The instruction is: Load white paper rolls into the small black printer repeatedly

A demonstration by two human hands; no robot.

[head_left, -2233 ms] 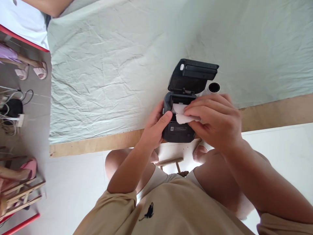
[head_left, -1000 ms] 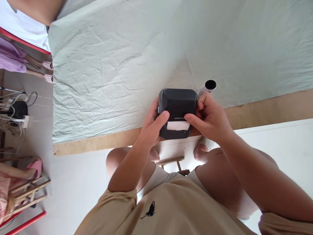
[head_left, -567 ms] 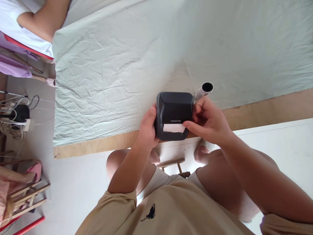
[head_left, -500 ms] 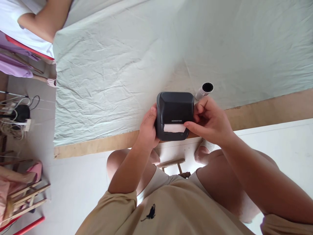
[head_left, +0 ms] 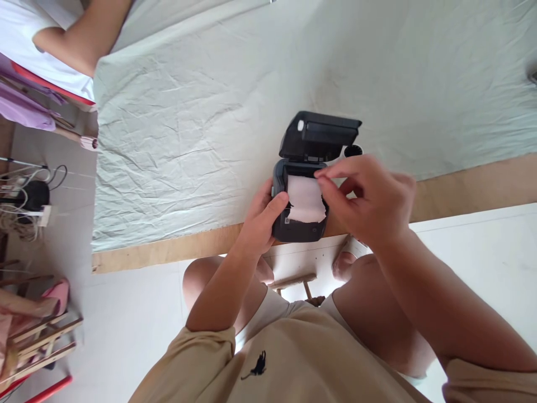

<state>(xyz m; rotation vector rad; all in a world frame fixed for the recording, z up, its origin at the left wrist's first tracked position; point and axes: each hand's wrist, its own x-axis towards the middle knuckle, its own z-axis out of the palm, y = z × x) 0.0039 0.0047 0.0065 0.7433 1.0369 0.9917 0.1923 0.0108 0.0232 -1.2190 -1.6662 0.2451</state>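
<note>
A small black label printer is at the table's near edge, its lid swung up and back. Inside lies a roll of white paper, its torn end spread over the front of the body. My left hand grips the printer's left side, with the thumb over the rim by the paper. My right hand is closed in a pinch at the paper's upper right corner, thumb and forefinger together. Behind that hand, a white cylinder with a dark end is mostly hidden.
A wrinkled pale green cloth covers the table, with a bare wooden edge along my side. Another person's arm rests at the far left corner. Cables and a wooden stool are on the floor at left.
The printer's lid has opened upward, exposing the paper roll. My right hand has moved from the paper slot up to the roll's corner, and my left thumb has shifted onto the rim.
</note>
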